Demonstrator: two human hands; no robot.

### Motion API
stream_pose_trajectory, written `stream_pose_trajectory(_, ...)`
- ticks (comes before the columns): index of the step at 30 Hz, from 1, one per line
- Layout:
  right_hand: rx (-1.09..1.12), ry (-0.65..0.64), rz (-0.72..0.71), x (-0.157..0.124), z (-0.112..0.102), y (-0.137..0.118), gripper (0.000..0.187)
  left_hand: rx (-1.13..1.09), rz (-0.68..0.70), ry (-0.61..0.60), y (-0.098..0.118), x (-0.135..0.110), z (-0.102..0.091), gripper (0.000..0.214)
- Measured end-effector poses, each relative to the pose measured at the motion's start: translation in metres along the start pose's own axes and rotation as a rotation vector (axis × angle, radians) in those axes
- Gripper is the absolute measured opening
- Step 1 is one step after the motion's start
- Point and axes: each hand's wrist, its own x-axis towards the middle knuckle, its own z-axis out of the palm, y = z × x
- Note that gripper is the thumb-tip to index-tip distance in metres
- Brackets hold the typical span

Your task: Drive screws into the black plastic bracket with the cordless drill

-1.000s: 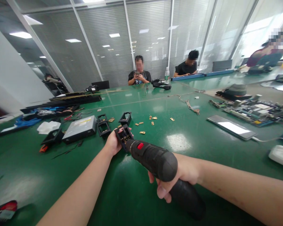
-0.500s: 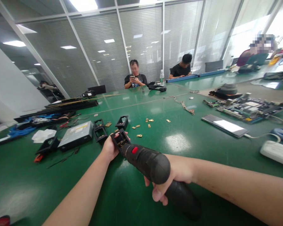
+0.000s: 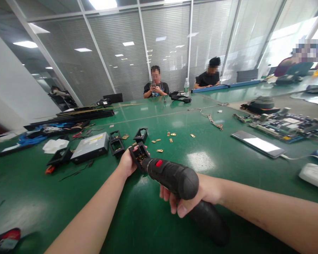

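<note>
My left hand point(image 3: 127, 163) is closed around a small black plastic frame point(image 3: 138, 154) with brass contacts inside, holding it tilted on the green table point(image 3: 69, 208). In my right hand point(image 3: 194, 197) is a black electric screwdriver point(image 3: 175, 176) with a red switch, gripped by its handle. The screwdriver's nose points into the frame and touches it. Similar black frames point(image 3: 116, 143) and another one point(image 3: 140, 134) lie just beyond, with several small brass pieces point(image 3: 159, 141) scattered nearby.
A grey optical drive point(image 3: 90, 146), white paper point(image 3: 55, 144), black strips and tools lie at left. A phone on a cable point(image 3: 258, 144), a circuit board point(image 3: 283, 123) and a white power strip point(image 3: 315, 173) are at right. Two seated people point(image 3: 156, 84) face me across the table.
The view shifted slightly. My hands, the frame and the screwdriver stay together in much the same pose; my right fingers have loosened a little on the handle.
</note>
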Motion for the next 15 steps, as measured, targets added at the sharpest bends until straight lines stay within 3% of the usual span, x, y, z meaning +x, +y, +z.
stream_pose_trajectory(8, -0.079, 0.028, -0.079, 0.0022, -0.0002, 0.0016, 0.044, 0.002, -0.012, 0.007, -0.0004, 0.0012, -0.0014, 0.034)
stream_pose_trajectory(15, -0.142, 0.048, -0.002, 0.0001, -0.0001, 0.0032, 0.045, -0.008, 0.008, -0.001, -0.0018, 0.0029, -0.0019, 0.034)
